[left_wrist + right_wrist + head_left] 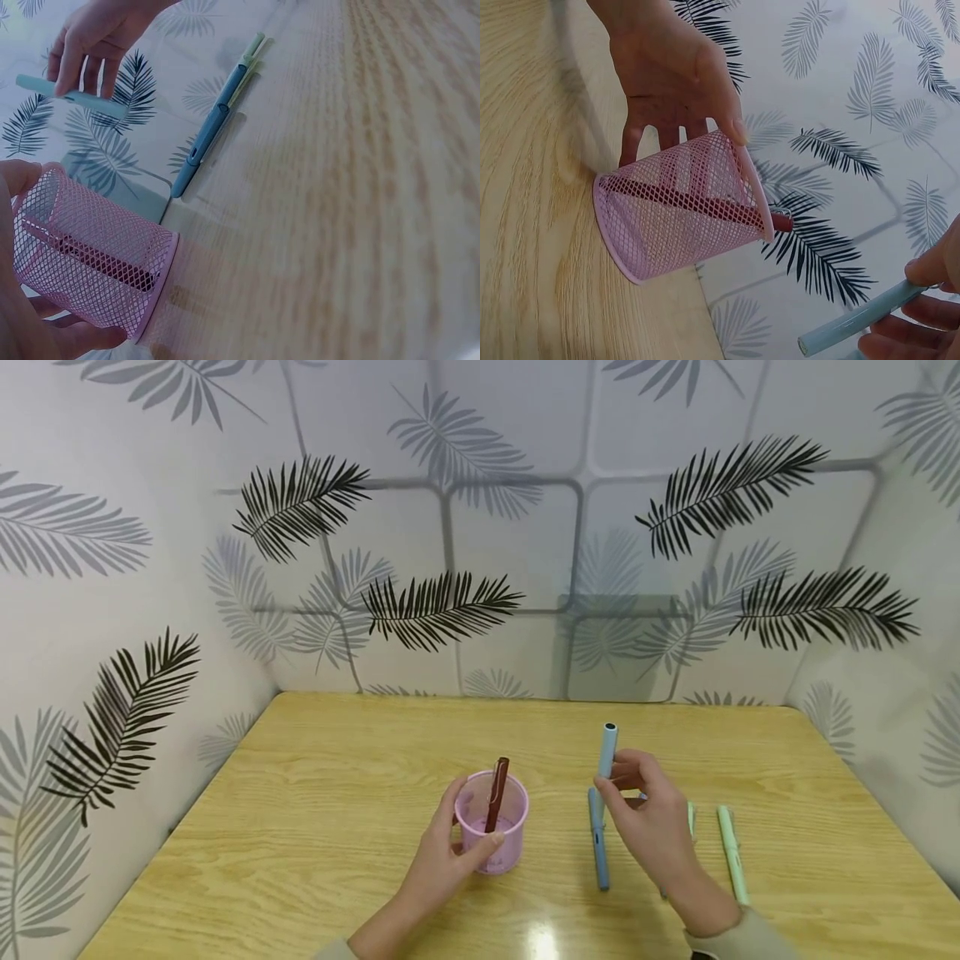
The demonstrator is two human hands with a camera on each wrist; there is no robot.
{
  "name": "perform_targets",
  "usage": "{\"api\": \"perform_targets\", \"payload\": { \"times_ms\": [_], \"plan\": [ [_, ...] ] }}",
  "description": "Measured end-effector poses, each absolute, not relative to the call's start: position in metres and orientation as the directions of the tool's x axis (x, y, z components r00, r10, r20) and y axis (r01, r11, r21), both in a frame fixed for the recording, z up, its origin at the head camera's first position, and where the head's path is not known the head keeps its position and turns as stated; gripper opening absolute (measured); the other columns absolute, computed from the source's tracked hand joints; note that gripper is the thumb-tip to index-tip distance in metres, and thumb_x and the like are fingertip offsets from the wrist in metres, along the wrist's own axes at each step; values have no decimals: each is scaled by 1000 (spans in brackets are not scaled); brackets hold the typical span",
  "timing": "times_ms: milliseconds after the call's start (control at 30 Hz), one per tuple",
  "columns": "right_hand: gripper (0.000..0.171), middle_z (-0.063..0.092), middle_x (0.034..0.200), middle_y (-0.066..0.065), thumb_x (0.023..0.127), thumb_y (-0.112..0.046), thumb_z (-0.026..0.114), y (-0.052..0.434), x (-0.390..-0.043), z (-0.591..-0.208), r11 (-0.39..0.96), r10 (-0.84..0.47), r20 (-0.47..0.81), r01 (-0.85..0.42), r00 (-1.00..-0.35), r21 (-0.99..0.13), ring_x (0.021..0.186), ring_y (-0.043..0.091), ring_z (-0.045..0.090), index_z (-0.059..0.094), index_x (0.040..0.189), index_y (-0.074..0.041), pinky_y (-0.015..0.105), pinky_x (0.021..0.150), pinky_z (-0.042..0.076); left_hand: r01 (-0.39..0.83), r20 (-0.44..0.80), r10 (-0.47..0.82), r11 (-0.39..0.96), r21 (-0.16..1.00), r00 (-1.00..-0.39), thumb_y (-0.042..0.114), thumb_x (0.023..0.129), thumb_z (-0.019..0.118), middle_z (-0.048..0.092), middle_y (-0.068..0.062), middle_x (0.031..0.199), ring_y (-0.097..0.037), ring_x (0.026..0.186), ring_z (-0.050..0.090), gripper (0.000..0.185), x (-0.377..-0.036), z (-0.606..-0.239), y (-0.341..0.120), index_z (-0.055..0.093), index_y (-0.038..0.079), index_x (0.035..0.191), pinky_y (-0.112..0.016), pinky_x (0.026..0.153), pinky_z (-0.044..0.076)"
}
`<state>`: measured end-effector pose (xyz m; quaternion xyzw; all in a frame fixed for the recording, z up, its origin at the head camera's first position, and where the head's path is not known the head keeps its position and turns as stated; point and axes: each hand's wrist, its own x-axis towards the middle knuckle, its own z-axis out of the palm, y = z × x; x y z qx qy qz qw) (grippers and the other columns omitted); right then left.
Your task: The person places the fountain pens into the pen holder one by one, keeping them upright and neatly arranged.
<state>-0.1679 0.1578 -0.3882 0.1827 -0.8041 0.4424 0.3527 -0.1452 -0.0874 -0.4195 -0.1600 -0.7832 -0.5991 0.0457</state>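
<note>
Both forearms reached forward from the near edge of the tabletop (pixel 315 827), the sleeves just showing at the bottom of the head view. The left hand (pixel 442 860) was curled round the side of a pink mesh cup (pixel 491 822), thumb on the near wall and fingers wrapped behind it, steadying the cup where it stood on the wood. A dark red pen (pixel 496 793) leaned inside the cup, its top end poking above the rim.

The right hand (pixel 648 822) was raised a little off the tabletop, to the right of the cup and apart from it. Its fingertips and thumb pinched a light blue pen (pixel 607 750) near the lower part, and the pen stood almost upright, its end pointing up above the fingers.

Just to the left of the right hand, a darker blue pen (pixel 597 843) lay flat on the wood. To the right of that hand lay a pale green pen (pixel 732 853), and another green one (pixel 691 820) was partly hidden behind the hand.
</note>
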Motion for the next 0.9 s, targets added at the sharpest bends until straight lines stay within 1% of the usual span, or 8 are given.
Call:
{"api": "perform_targets", "payload": {
  "times_ms": [133, 233, 367, 467, 633, 767, 833, 900],
  "plan": [
    [33, 61, 80, 14, 71, 16, 72, 143, -158, -372, 526, 9, 740, -626, -673, -576, 68, 23, 63, 57, 99, 7, 14, 56, 49, 306, 262, 198, 237, 922, -944, 17, 85, 68, 30, -27, 141, -46, 117, 43, 80, -145, -419, -87, 19, 2, 146, -45, 81, 50],
    [32, 61, 79, 14, 71, 17, 71, 136, -154, -364, 505, 6, 742, -639, -670, -580, 68, 24, 63, 57, 98, 8, 15, 57, 49, 301, 257, 200, 234, 924, -945, 18, 85, 68, 30, -26, 142, -46, 118, 43, 80, -145, -419, -87, 18, 3, 146, -45, 82, 50],
    [31, 61, 80, 14, 72, 16, 70, 129, -154, -362, 466, -6, 719, -638, -695, -612, 69, 23, 63, 56, 99, 8, 18, 58, 51, 302, 258, 200, 234, 924, -945, 18, 86, 68, 30, -26, 142, -46, 118, 43, 80, -145, -420, -88, 18, 3, 146, -45, 81, 50],
    [30, 61, 80, 15, 73, 15, 70, 122, -154, -359, 440, -16, 703, -637, -711, -633, 70, 25, 63, 56, 99, 7, 20, 59, 52, 304, 261, 196, 240, 922, -945, 18, 86, 68, 30, -27, 141, -46, 117, 44, 80, -144, -420, -88, 18, 3, 146, -44, 81, 51],
    [30, 61, 81, 14, 74, 15, 69, 111, -154, -356, 412, -26, 708, -653, -706, -635, 72, 24, 64, 56, 99, 7, 22, 60, 53, 309, 266, 198, 234, 922, -943, 17, 86, 68, 31, -27, 141, -46, 117, 44, 80, -146, -423, -88, 17, 3, 146, -44, 81, 51],
    [29, 62, 82, 14, 75, 15, 68, 106, -154, -355, 367, -34, 715, -675, -698, -641, 73, 20, 63, 55, 100, 7, 25, 60, 53, 317, 275, 195, 227, 921, -941, 20, 86, 68, 31, -23, 142, -44, 118, 44, 80, -154, -438, -89, 17, 8, 147, -43, 80, 51],
    [29, 62, 82, 15, 75, 16, 67, 103, -154, -354, 344, -40, 725, -691, -687, -636, 72, 20, 63, 55, 100, 8, 26, 59, 53, 320, 279, 193, 228, 920, -941, 23, 86, 68, 32, -20, 143, -42, 117, 45, 80, -158, -446, -90, 18, 13, 147, -41, 80, 51],
    [30, 62, 82, 16, 74, 18, 67, 101, -154, -353, 328, -46, 735, -705, -676, -628, 72, 23, 63, 54, 100, 9, 26, 60, 54, 317, 277, 189, 230, 920, -942, 27, 85, 69, 33, -16, 143, -39, 118, 46, 80, -161, -452, -91, 19, 19, 147, -39, 80, 51]
  ]
}}
